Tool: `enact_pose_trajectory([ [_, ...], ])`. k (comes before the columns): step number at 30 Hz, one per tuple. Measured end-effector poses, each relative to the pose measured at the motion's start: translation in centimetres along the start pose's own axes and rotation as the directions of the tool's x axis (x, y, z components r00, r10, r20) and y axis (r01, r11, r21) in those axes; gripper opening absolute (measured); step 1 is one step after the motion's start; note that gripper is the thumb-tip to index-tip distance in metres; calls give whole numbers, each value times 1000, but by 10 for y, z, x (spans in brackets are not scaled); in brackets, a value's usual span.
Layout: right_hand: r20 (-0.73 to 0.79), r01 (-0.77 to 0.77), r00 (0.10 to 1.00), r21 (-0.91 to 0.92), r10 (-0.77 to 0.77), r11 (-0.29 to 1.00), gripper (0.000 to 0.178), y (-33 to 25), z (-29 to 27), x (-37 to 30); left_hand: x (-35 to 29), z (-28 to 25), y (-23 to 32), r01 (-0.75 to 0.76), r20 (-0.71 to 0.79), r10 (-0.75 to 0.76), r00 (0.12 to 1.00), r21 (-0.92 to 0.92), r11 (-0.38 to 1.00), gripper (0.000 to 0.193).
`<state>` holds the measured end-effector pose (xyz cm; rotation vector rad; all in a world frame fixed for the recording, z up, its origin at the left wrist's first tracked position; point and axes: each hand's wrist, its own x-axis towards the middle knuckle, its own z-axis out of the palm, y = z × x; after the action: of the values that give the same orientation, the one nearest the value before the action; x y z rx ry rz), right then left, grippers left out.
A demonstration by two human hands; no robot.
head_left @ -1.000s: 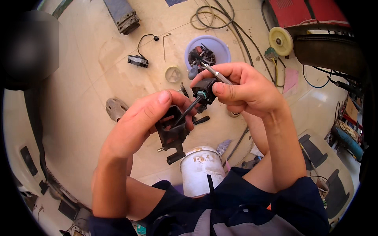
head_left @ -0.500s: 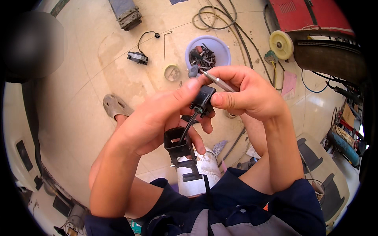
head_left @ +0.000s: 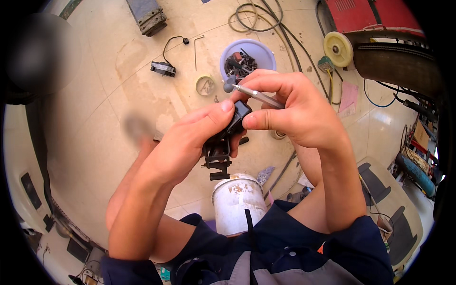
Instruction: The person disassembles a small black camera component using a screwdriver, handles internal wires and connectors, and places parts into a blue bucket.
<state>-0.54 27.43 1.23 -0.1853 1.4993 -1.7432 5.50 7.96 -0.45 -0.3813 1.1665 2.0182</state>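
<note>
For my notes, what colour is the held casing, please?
The casing is black, shown in the head view.

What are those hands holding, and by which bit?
The left hand holds the black part, thumb on its upper block, fingers mostly hidden. The right hand has a silver tool by its rear end in curled fingers, thumb at the block.

I cannot see all of the angular black plastic housing (head_left: pixel 217 153) past the bare left hand (head_left: pixel 191 138), and the rounded brownish shoe (head_left: pixel 138 127) is blurred.
</note>
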Motion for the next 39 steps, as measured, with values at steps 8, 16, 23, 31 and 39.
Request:
enact_pose_trajectory([
  [8,-18,-281,958,162,288,946,14,4,-9,3,-8,6,5,120,137,-97,986,-169,978,48],
  [16,-139,-231,948,315,285,921,28,12,11,11,-2,15,7,4,-49,-42,998,-598,801,45],
  [23,-132,-212,959,251,250,945,32,8,10,17,-4,8,9,-76,-57,50,997,-694,716,42],
  [31,-133,-179,970,179,204,967,28,-2,10,15,-7,6,13,-77,-71,35,997,-742,666,36],
  [39,-179,-9,984,-154,-19,988,22,8,8,13,-2,-11,6,-217,-192,130,973,-547,808,31],
])
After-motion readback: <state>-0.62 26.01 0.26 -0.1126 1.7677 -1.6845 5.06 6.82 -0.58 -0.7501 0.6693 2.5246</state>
